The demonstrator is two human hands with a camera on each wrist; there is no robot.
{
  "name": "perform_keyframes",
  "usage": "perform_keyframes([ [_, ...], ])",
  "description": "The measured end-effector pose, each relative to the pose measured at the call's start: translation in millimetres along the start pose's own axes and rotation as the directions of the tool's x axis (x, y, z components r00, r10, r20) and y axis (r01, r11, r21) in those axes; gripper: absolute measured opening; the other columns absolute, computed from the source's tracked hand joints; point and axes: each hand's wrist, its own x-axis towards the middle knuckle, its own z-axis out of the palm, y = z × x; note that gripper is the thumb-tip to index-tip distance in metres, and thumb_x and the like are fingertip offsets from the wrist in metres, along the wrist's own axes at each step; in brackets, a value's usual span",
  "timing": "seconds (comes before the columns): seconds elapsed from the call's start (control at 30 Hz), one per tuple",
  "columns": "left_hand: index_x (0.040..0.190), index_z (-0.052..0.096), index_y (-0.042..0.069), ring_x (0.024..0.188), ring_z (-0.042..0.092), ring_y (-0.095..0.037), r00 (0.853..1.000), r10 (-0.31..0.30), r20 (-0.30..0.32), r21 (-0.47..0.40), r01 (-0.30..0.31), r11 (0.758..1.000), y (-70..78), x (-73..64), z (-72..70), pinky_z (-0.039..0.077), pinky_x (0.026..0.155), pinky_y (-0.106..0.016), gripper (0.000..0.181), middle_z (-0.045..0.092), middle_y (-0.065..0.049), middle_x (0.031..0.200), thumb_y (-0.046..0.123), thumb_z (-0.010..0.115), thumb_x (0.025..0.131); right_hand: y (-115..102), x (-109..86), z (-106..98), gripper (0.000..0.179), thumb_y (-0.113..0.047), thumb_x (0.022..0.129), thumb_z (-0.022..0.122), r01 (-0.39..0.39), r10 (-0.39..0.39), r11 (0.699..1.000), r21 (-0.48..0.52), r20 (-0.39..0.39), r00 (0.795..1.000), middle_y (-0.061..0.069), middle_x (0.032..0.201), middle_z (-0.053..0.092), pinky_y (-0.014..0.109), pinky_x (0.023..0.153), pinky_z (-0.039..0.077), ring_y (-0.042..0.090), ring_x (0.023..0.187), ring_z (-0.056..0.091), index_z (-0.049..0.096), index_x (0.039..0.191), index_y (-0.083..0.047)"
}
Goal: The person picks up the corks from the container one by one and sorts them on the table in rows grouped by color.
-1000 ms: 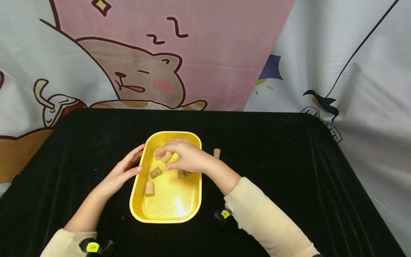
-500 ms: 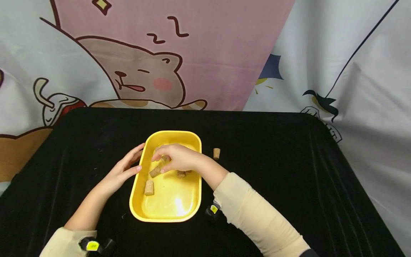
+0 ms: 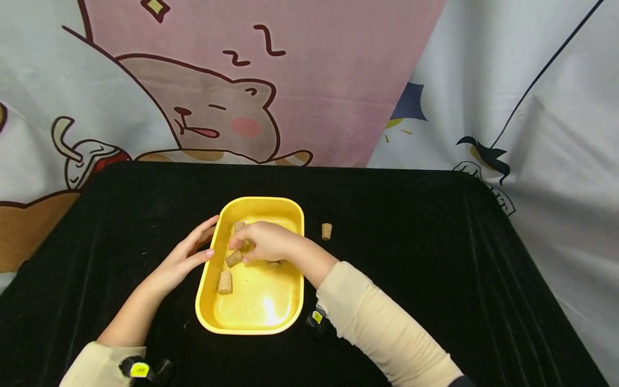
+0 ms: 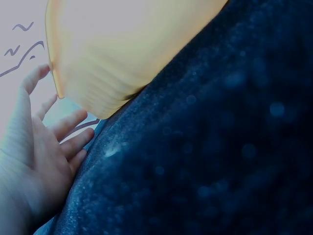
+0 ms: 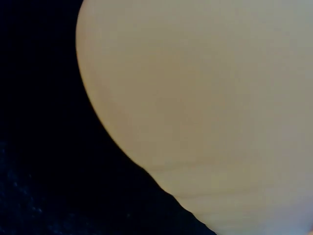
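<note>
A yellow plastic tray (image 3: 249, 320) stands on the black cloth with several tapered corks in it. My left hand (image 3: 186, 252) rests against the tray's left wall, fingers spread; in the left wrist view the left hand (image 4: 49, 152) has one fingertip at the rim. My right hand (image 3: 266, 240) reaches down into the tray, thumb and index finger bent right beside a tilted cork (image 3: 234, 258). Another cork (image 3: 249, 245) shows partly in the gap under that hand; I cannot tell whether the fingers grip either one. The tray (image 5: 195, 98) fills most of the right wrist view.
Inside the tray, one cork (image 3: 224, 282) lies nearer the front left and another cork (image 3: 239, 226) lies behind the right hand. Outside, a single cork (image 3: 326, 231) stands on the black cloth (image 3: 411, 242) to the right. A printed curtain (image 3: 329, 80) hangs behind the table.
My right hand has moved left and toward the front within the tray, lowering toward the tilted cork. The left hand and the tray have stayed in place.
</note>
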Motion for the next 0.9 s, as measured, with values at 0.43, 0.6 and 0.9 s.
perform_keyframes([
  [0.43, 0.153, 0.019, 0.013, 0.131, 0.033, -0.043, 1.0, 0.005, 0.002, -0.022, -0.005, 1.0, 0.0, -0.2, -0.6, 0.039, 0.093, -0.021, 0.06, 0.033, -0.024, 0.148, 0.007, 0.044, 0.099, -2.1, 3.6, 3.2, 0.027, -0.017, 0.082, 0.075, -0.054, 0.055, 0.995, -0.086, 0.007, 0.998, -0.011, 0.1, 0.062, 0.017, 0.09, 0.039, 0.008, 0.094, 0.052, 0.07, 0.108, -0.018],
  [0.6, 0.153, 0.019, 0.013, 0.131, 0.032, -0.042, 1.0, 0.004, 0.003, -0.028, -0.004, 1.0, 0.3, -0.1, 0.1, 0.041, 0.092, -0.022, 0.06, 0.033, -0.023, 0.148, 0.006, 0.044, 0.099, -2.9, 1.4, 1.8, 0.025, -0.017, 0.083, 0.074, -0.051, 0.051, 0.995, -0.081, 0.0, 0.999, -0.011, 0.1, 0.062, 0.017, 0.09, 0.038, 0.008, 0.095, 0.052, 0.07, 0.108, -0.018],
  [0.9, 0.154, 0.018, 0.014, 0.132, 0.031, -0.043, 1.0, -0.002, 0.009, -0.019, 0.002, 1.0, 1.9, 0.0, 0.1, 0.04, 0.092, -0.022, 0.06, 0.031, -0.023, 0.149, 0.007, 0.043, 0.099, 1.2, -3.4, -4.5, 0.023, -0.017, 0.085, 0.073, 0.033, -0.036, 0.999, -0.04, -0.061, 0.997, -0.012, 0.104, 0.063, 0.015, 0.09, 0.038, 0.006, 0.095, 0.053, 0.071, 0.108, -0.018],
])
